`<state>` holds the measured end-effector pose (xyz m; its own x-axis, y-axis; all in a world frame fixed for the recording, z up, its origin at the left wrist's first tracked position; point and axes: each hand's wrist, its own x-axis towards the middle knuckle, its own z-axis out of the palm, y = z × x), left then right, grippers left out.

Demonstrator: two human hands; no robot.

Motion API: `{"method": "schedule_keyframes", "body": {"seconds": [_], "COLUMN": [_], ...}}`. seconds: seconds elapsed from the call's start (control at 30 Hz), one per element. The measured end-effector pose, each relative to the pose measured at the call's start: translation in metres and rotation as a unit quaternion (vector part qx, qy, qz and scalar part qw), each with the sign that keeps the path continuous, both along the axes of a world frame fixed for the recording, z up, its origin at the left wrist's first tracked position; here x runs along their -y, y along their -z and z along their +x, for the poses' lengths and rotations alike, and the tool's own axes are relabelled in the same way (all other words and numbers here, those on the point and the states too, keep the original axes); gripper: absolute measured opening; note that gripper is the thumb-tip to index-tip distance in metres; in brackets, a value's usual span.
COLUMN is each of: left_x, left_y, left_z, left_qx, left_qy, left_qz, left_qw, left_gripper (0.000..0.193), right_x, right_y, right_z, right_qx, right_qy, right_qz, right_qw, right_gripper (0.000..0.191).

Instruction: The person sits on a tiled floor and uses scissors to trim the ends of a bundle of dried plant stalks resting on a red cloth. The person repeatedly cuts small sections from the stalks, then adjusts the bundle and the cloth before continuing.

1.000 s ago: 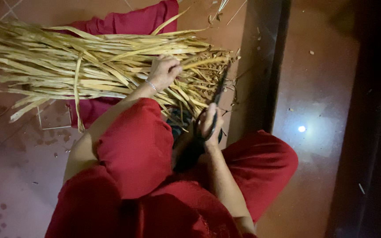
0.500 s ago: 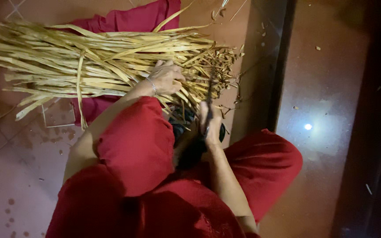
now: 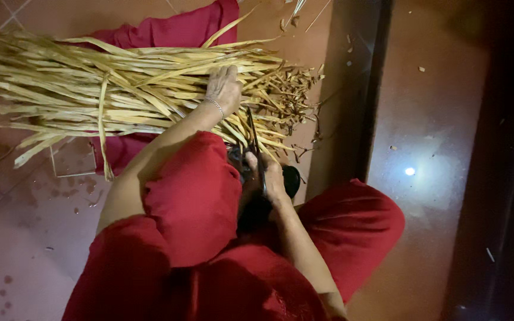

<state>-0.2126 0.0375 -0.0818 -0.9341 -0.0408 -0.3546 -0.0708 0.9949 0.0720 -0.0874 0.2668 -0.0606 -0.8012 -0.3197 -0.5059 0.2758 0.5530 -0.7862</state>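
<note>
While the left hand lies palm-down on the bundle of dried yellow strips, fingers spread flat and pressing rather than wrapped around anything, the right hand is closed around the dark handles of a pair of scissors. Blades run up from the right fingers into the lower edge of the bundle, just below the left fingers; cannot tell if the blades are parted or shut. Bundle lies across the tiled floor, most of its length stretching away left of the left fingers, ragged brown ends just right of them. One strip is looped around the bundle as a tie, well left of the left fingers. Red cloth sits under the bundle, beyond the left fingers. Thin bracelet on the left wrist. Red-clad knees flank the right hand. Loose scraps on the floor right of the ragged ends.
</note>
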Motion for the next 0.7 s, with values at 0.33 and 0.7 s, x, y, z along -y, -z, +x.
{"method": "schedule_keyframes", "body": {"seconds": [0.33,0.7], "left_x": [0.021,0.027], "left_y": [0.027,0.006], "left_z": [0.022,0.043], "left_qx": [-0.215,-0.174], "left_qy": [-0.145,-0.149], "left_qz": [0.312,0.441], "left_qw": [0.914,0.868], "left_gripper": [0.018,0.029], "right_x": [0.006,0.003], "right_y": [0.02,0.003], "right_z": [-0.002,-0.01], "right_qx": [-0.163,0.213], "right_qy": [0.102,0.211], "right_qz": [-0.144,-0.295], "right_qw": [0.971,0.907], "right_gripper": [0.045,0.068]}}
